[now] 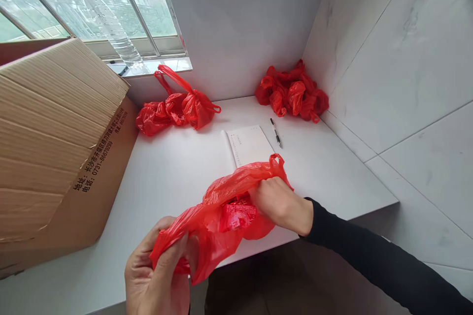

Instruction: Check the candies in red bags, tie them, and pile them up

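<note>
Red plastic carrier bag (212, 238), open at the mouth, is between your two hands, raised over the near edge of the white table (177, 172). Your left hand (153, 270) is clamped on one end of it, thumb over the gathered film. Your right hand (283, 202), below a black sleeve (369, 251), is curled at the other end, beside a loop handle; its fingertips are hidden in the folds, so you cannot tell what they grip. Your hands are apart, and between them a shiny red-and-pink packet (238, 214) shows inside the opening.

Just beyond the bag lies a notebook (249, 145) with small dark marks on its page, its near part covered. A pen (276, 134) lies to its right. Against the back wall sit two groups of red bags, a tied left cluster (177, 110) and a bunched right cluster (293, 91) in the corner. At your left stands a printed cardboard box (55, 142), and a clear plastic bottle (114, 32) stands on the windowsill (185, 64).
</note>
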`<state>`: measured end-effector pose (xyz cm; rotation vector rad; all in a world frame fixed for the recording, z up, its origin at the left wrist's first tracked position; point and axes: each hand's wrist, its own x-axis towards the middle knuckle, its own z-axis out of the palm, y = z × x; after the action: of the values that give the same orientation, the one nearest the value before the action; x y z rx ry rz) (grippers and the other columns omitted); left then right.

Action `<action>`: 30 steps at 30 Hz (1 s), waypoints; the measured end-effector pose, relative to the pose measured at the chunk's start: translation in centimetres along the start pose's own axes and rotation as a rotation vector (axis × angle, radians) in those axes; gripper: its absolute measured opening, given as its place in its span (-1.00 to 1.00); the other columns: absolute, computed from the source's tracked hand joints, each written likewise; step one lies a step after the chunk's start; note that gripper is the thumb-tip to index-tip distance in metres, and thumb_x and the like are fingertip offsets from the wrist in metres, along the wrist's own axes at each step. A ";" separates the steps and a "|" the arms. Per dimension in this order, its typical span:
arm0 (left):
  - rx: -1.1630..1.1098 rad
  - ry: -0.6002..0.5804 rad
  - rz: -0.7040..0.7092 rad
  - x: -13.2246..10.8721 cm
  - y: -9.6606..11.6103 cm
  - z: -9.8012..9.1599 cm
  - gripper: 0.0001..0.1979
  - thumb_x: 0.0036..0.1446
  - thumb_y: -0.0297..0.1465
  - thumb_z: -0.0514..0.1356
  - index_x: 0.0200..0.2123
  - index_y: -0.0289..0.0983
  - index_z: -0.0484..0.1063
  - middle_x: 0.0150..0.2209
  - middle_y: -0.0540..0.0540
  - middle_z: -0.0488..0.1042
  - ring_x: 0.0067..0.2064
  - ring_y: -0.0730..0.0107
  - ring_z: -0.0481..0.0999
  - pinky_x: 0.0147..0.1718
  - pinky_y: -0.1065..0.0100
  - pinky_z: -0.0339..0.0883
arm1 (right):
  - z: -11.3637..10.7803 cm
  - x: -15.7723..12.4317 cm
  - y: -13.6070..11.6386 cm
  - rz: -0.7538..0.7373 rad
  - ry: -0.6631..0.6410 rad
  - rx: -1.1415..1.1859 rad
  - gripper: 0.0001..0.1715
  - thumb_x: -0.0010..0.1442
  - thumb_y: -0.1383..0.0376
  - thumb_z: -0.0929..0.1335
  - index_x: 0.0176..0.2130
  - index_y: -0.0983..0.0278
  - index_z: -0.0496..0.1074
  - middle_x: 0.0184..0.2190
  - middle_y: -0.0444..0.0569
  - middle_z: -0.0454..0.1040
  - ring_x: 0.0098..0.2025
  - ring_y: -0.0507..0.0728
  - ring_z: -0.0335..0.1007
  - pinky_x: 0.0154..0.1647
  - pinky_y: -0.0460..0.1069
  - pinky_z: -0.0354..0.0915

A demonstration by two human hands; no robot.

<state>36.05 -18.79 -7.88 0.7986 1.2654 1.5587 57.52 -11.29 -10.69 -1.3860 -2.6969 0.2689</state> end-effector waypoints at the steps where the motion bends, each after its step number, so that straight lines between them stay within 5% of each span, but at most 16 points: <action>1: -0.003 -0.006 -0.026 0.0 -0.2 -0.1 -0.62 -0.20 -0.08 0.56 -0.60 -0.20 0.53 -0.61 0.04 0.36 -0.60 0.48 0.32 -0.67 0.46 0.33 | 0.0 -0.1 -0.1 0.013 -0.019 -0.023 -0.79 0.20 0.54 0.25 -0.31 0.27 0.37 -0.52 -0.10 0.40 -0.55 0.06 0.12 -0.48 0.04 -0.05; 6: -0.013 -0.004 -0.103 0.1 -0.3 -0.4 -0.58 -0.25 -0.10 0.56 -0.32 -0.19 0.70 -0.64 0.04 0.37 -0.63 0.44 0.29 -0.70 0.44 0.32 | 0.3 -0.8 -0.4 0.010 -0.066 -0.049 -0.73 0.19 0.57 0.25 -0.23 0.25 0.37 -0.48 -0.14 0.42 -0.55 0.03 0.10 -0.48 0.01 -0.10; 11: -0.016 -0.089 -0.129 0.0 -0.3 -0.4 -0.48 -0.10 -0.09 0.49 -0.06 -0.14 0.64 -0.76 0.09 0.30 -0.68 0.48 0.22 -0.67 0.48 0.23 | 0.8 -1.3 -0.3 -0.057 -0.067 -0.018 -0.75 0.20 0.55 0.25 -0.23 0.24 0.37 -0.45 -0.15 0.43 -0.50 0.04 0.14 -0.48 0.02 -0.11; 21: -0.063 -0.080 -0.057 0.2 0.6 0.5 -0.62 -0.13 -0.14 0.52 -0.23 -0.17 0.68 -0.68 0.07 0.34 -0.67 0.51 0.24 -0.71 0.50 0.25 | -2.2 -2.5 -1.9 -0.127 -0.162 0.127 -0.83 0.41 0.35 0.27 -0.13 0.24 0.47 -0.41 -0.13 0.56 -0.44 0.08 0.42 -0.47 0.00 0.04; 23: -0.072 -0.084 -0.025 0.1 0.8 0.5 -0.67 -0.11 -0.16 0.52 -0.27 -0.16 0.68 -0.67 0.06 0.35 -0.65 0.51 0.27 -0.69 0.50 0.28 | -2.7 -2.9 -2.2 -0.128 -0.019 0.222 -0.78 0.45 0.37 0.25 -0.07 0.24 0.48 -0.34 -0.10 0.60 -0.34 0.10 0.51 -0.38 -0.01 0.23; 27: -0.065 -0.077 -0.003 -0.1 1.5 0.5 -0.53 -0.08 -0.19 0.51 -0.04 -0.10 0.66 -0.62 0.06 0.39 -0.60 0.46 0.34 -0.59 0.47 0.38 | -3.8 -3.7 -1.6 -0.105 0.521 0.309 -0.66 0.50 0.34 0.24 0.20 0.20 0.38 0.05 0.04 0.57 0.06 0.17 0.49 0.10 0.11 0.39; 30: -0.035 -0.079 0.013 0.0 2.0 0.1 -0.43 -0.13 -0.18 0.53 0.02 -0.11 0.63 -0.56 0.03 0.47 -0.53 0.44 0.39 -0.52 0.48 0.44 | -4.4 -4.1 0.1 0.097 0.592 0.114 -0.45 0.41 0.19 0.39 0.31 0.18 0.31 0.17 0.15 0.46 0.20 0.34 0.35 0.24 0.31 0.31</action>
<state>35.65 -18.84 -5.94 0.8388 1.1756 1.5405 60.72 -14.04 -6.42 -1.3078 -2.1051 0.0088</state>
